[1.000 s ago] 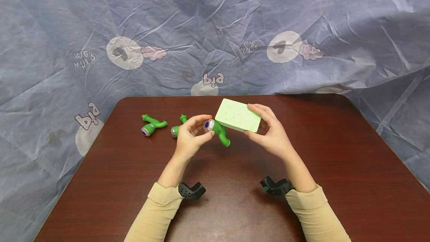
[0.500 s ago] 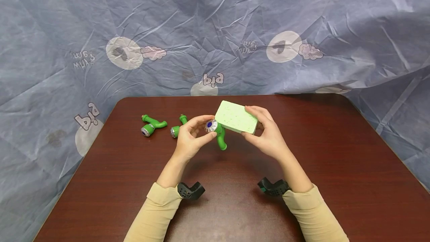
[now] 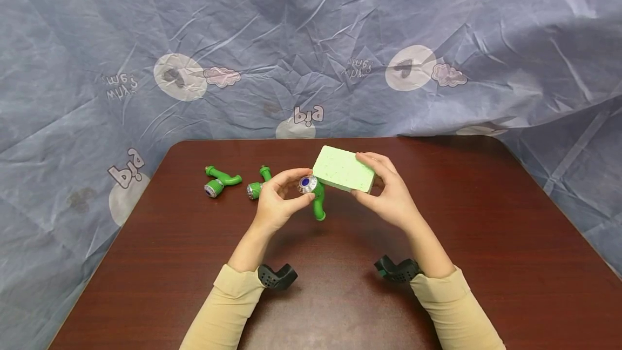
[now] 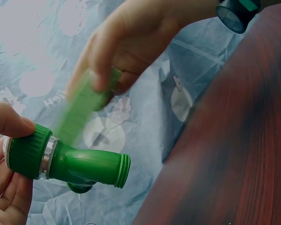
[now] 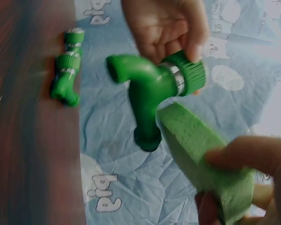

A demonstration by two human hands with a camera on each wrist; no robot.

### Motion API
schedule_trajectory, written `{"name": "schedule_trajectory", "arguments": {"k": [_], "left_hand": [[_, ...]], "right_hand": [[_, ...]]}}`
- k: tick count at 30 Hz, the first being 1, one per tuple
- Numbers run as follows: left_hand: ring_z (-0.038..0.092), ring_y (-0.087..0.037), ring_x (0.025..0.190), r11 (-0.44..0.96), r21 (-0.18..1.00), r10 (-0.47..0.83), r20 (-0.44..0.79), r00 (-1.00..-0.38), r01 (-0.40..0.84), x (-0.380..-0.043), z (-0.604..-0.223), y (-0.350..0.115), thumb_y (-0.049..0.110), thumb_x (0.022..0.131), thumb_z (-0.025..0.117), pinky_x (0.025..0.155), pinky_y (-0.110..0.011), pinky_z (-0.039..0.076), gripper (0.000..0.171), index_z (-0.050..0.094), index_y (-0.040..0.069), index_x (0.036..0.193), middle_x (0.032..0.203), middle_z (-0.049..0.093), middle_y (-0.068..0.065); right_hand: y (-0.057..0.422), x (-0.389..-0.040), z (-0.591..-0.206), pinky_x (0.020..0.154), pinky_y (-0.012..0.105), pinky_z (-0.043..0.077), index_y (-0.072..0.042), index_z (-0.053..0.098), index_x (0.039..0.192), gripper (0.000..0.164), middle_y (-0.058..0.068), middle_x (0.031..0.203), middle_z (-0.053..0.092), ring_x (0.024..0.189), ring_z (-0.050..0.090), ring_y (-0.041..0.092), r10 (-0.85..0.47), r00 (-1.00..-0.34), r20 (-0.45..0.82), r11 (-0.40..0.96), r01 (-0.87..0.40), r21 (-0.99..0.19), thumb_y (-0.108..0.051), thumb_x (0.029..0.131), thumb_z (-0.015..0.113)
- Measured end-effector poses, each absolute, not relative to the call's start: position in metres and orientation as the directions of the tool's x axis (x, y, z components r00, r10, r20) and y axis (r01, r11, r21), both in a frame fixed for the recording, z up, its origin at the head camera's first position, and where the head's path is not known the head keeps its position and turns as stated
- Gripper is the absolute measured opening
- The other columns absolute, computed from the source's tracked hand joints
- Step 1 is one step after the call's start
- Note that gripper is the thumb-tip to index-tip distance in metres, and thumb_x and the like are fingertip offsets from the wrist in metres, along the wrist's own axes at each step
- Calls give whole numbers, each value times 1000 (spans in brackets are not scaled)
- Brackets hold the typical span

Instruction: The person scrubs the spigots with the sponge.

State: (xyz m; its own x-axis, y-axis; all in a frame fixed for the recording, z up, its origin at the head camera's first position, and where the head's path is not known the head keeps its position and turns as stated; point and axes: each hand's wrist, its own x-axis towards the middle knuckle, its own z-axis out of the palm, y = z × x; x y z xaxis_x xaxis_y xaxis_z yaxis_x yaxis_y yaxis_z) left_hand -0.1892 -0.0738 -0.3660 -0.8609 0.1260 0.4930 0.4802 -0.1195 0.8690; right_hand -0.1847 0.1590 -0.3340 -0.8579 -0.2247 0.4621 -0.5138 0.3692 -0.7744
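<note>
A green tap point(image 3: 318, 205) with a ribbed knob is held above the table in my left hand point(image 3: 273, 204). Thumb and fingers pinch the knob, whose end is silver with a blue centre. My right hand point(image 3: 392, 192) grips a pale green sponge point(image 3: 343, 168) at its right end. In the right wrist view the sponge's far end point(image 5: 178, 119) lies at the tap's body point(image 5: 147, 86), between knob and inlet; whether they touch I cannot tell. The left wrist view shows the sponge point(image 4: 77, 112) blurred behind the tap point(image 4: 91, 165).
To the left on the brown table point(image 3: 311, 296) lie two more green taps. One tap point(image 3: 222, 178) is fully visible. The other tap point(image 3: 254, 190) is partly hidden behind my left hand. A grey-blue printed cloth point(image 3: 311, 42) hangs behind the table.
The held tap has turned, its spout swinging from lower right to nearly straight down. My left hand has shifted slightly right. The sponge moved a little left and down, then slightly back right.
</note>
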Motion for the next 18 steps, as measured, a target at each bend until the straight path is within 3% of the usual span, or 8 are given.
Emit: {"name": "schedule_trajectory", "arguments": {"k": [4,13,18], "left_hand": [[60,-17,99,-118,868,123,494,-861,482,-190,-366,-75,-15,71,72,83,-24,48,43,62,-11,112,111,62,-25],[61,-17,98,-115,865,107,499,-860,488,-190,-366,-76,-13,70,72,83,-25,49,43,62,-10,112,111,63,-24],[62,-16,98,-145,858,78,507,-859,493,-191,-367,-76,-13,69,74,82,-27,50,46,61,-11,113,111,62,-26]], "right_hand": [[162,-192,-343,66,19,49,-1,48,135,67,13,135,40,85,53,20,-218,-865,451,412,-501,-761,8,73,72],[166,-192,-342,73,18,51,-2,49,135,64,11,133,42,89,58,15,-247,-897,367,174,-414,-894,8,76,70],[161,-190,-342,72,20,53,1,47,135,65,10,121,49,90,57,15,-216,-929,300,38,-315,-948,11,75,68]]}}
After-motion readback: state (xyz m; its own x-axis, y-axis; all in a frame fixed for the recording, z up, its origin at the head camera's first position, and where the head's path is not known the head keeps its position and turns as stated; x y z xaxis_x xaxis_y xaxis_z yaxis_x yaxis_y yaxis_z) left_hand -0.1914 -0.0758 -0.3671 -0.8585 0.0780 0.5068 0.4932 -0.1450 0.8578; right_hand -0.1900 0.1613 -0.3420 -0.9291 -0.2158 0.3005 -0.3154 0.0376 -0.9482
